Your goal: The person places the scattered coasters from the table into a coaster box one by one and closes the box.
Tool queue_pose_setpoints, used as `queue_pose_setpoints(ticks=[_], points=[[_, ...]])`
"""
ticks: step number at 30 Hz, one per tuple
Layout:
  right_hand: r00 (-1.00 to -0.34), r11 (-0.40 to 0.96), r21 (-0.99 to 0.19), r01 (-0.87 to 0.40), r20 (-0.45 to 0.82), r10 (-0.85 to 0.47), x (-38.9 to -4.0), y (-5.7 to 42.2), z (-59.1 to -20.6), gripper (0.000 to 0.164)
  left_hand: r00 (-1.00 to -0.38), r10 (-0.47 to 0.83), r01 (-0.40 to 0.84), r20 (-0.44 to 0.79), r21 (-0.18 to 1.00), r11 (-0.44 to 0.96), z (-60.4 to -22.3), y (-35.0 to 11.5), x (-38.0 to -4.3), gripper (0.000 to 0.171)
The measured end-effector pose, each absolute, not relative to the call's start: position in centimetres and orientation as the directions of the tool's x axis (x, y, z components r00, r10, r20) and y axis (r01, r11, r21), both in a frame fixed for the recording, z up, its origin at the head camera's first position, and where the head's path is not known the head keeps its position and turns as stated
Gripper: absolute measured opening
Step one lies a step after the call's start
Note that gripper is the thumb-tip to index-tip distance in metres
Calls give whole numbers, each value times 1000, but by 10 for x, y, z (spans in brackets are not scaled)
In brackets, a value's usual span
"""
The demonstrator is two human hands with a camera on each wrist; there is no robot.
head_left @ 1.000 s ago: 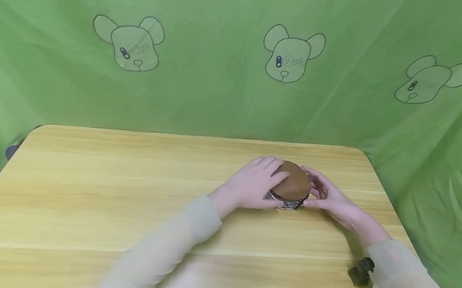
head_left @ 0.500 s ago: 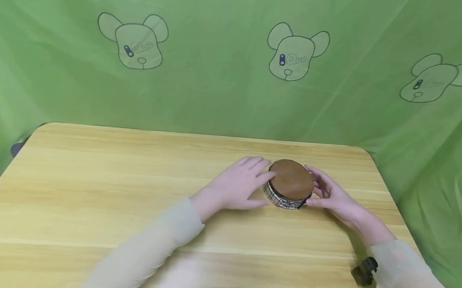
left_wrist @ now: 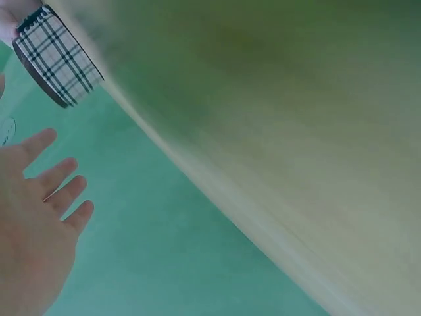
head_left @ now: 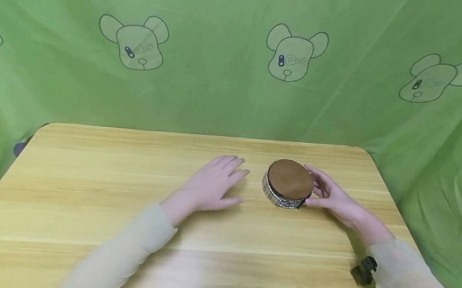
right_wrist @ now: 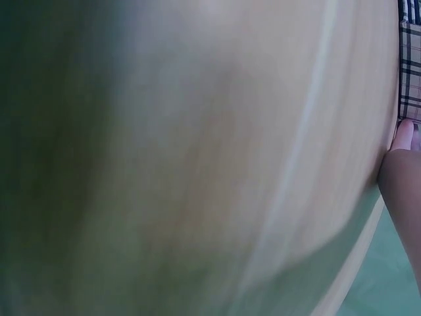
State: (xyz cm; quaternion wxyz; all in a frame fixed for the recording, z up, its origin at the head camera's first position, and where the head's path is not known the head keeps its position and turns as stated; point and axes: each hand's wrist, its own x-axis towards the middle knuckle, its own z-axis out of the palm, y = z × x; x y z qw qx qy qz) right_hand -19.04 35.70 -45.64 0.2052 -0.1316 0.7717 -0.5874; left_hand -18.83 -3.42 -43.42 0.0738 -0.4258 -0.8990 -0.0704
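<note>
A short round plaid box (head_left: pixel 290 180) with a flat brown top sits on the right half of the table. Its pale checked side with dark lines also shows at the upper left of the left wrist view. My right hand (head_left: pixel 335 202) holds the box from its right, thumb at the near edge and fingers curled toward the far side, partly hidden. To the left of the box, apart from it, my left hand (head_left: pixel 211 184) hovers over or rests on the table with fingers spread and nothing in it; which, I cannot tell.
The wood-grain table (head_left: pixel 124 179) has rounded far corners. Behind and beside it hangs a green curtain (head_left: pixel 211 94) printed with bear heads. A small black device (head_left: pixel 364 271) is fixed at the right sleeve.
My left hand has let go of the box and moved left, away from it. The right hand has stayed at the box's right side. The box has hardly moved.
</note>
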Motion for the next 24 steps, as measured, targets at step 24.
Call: queue_pose_setpoints(ticks=[24], points=[[-910,330,-944,28,-161,-383,-184,360,-450,95,-762,605,638,229,105,763,-448,-151,-168,74]])
